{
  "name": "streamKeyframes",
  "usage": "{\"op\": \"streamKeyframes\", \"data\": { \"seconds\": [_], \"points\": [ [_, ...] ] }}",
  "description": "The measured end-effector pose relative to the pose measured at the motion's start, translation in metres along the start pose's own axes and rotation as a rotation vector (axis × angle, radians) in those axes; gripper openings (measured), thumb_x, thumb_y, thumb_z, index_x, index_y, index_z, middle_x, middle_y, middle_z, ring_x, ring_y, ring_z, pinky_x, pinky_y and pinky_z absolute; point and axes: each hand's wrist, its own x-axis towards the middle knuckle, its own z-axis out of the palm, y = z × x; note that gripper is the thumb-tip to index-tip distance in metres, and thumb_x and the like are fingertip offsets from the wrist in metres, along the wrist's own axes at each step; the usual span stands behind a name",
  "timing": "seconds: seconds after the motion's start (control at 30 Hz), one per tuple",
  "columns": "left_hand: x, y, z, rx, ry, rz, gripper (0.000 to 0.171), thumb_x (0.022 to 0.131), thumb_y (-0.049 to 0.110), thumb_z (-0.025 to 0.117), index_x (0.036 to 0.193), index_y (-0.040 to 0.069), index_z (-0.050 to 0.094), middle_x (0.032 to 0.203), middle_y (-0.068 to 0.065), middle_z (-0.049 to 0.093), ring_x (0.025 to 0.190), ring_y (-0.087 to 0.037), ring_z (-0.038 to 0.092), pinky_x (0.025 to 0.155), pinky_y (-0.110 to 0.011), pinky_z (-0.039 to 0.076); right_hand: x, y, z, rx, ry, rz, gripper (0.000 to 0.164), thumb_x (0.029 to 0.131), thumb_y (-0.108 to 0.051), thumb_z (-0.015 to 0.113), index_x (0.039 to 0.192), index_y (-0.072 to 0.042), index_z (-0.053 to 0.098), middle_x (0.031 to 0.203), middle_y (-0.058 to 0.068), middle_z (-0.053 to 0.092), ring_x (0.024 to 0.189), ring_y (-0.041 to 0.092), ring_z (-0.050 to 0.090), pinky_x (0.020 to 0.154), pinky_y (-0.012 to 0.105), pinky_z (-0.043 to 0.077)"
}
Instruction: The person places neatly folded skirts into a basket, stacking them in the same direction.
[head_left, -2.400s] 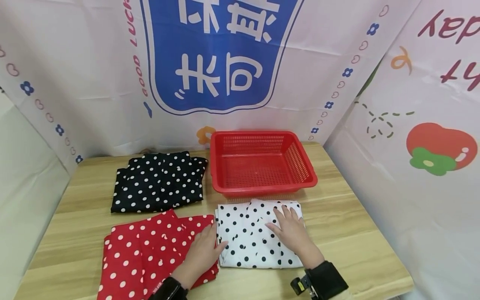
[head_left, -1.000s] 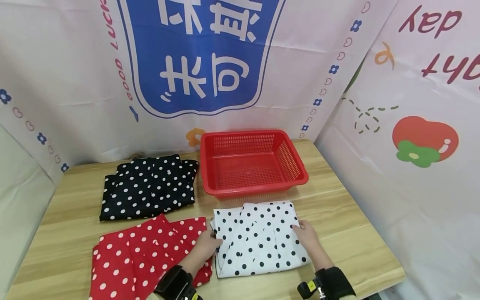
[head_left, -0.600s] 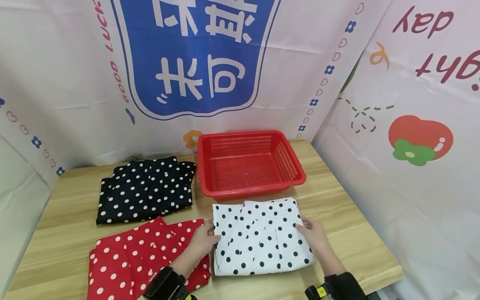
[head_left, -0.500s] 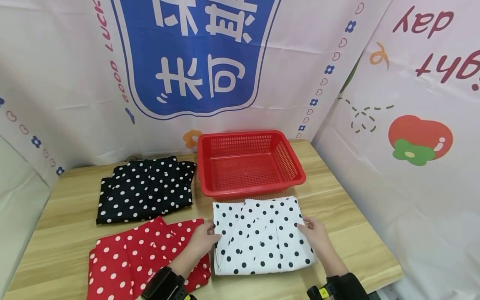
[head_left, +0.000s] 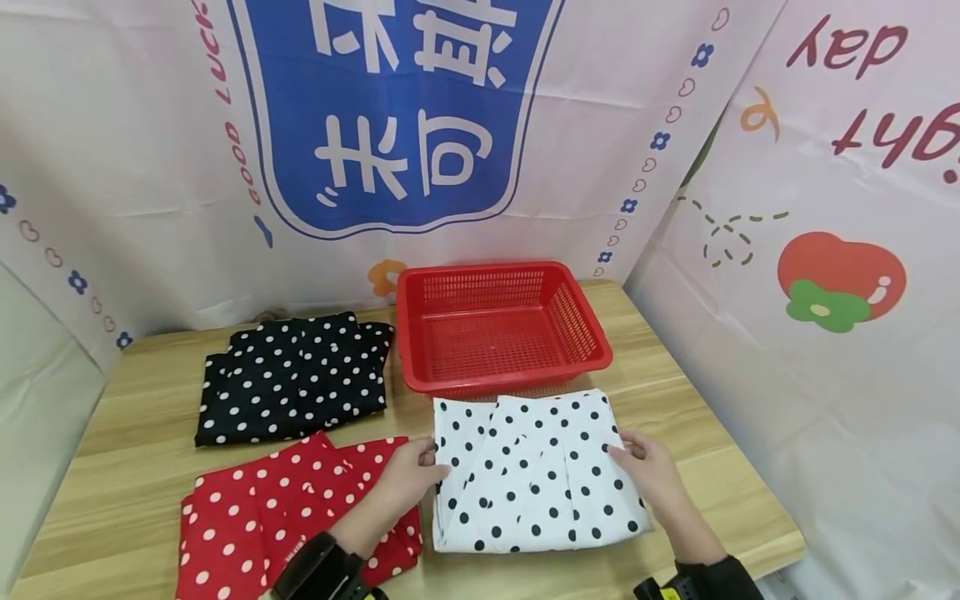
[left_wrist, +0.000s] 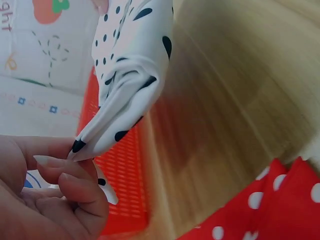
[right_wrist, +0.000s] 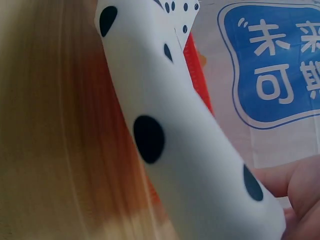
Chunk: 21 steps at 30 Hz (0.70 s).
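The wooden surface (head_left: pixel 712 475) carries three folded polka-dot cloths and one red basket (head_left: pixel 502 387); two hands are in view. The white cloth (head_left: pixel 536 475) sits right of centre toward the front edge, directly before the basket, and is gripped at both sides. The left hand (head_left: pixel 408 477) pinches its left side at a thin edge, the remaining fingers curled; the right hand (head_left: pixel 651 471) pinches its right side, thumb on top, other fingers largely hidden beneath. The black cloth (head_left: pixel 296 379) lies near the far left corner; the red cloth (head_left: pixel 247 517) lies in front of it, partly covered by the left forearm and cut off at the lower frame border. The front left corner of the surface and most of its front edge are also out of frame. Whether the near fold of the white cloth touches the surface cannot be determined, nor whether its far side contacts the basket. The basket stands at the far edge. Bare wood extends from the right hand to the right edge, narrowing beside the basket toward the far right corner; another strip runs along the left edge, beside the black and red cloths.
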Motion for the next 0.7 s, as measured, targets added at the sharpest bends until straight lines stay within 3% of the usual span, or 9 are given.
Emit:
{"op": "streamKeyframes", "data": {
  "seconds": [0.17, 0.33, 0.7],
  "points": [
    [-0.009, 0.017, -0.007, 0.013, 0.009, 0.059, 0.05, 0.088, 0.001, 0.067, 0.131, -0.016, 0.048, 0.104, -0.016, 0.067, 0.088, -0.022, 0.064, 0.081, -0.038, 0.056, -0.013, -0.016, -0.016, 0.018, -0.029, -0.005, 0.045, 0.097, -0.012, 0.057, 0.133, 0.012, 0.046, 0.106, 0.023, 0.062, 0.085, 0.022, 0.062, 0.072, 0.031, 0.051],
    [-0.018, 0.034, -0.013, 0.018, 0.022, 0.07, 0.051, 0.087, -0.001, 0.067, 0.131, -0.015, 0.048, 0.094, -0.011, 0.064, 0.082, -0.02, 0.062, 0.077, -0.034, 0.056, -0.019, -0.028, -0.028, 0.033, -0.042, -0.017, 0.047, 0.097, -0.013, 0.057, 0.134, 0.012, 0.044, 0.104, 0.02, 0.062, 0.082, 0.018, 0.061, 0.07, 0.028, 0.051],
    [-0.026, 0.05, -0.02, 0.016, 0.046, 0.141, 0.051, 0.086, -0.003, 0.067, 0.133, -0.014, 0.048, 0.089, -0.01, 0.059, 0.074, -0.019, 0.058, 0.067, -0.028, 0.053, -0.022, -0.051, -0.04, 0.09, -0.017, -0.04, 0.049, 0.098, -0.015, 0.058, 0.137, 0.01, 0.043, 0.105, 0.017, 0.062, 0.081, 0.015, 0.061, 0.07, 0.024, 0.053]
  ]
}}
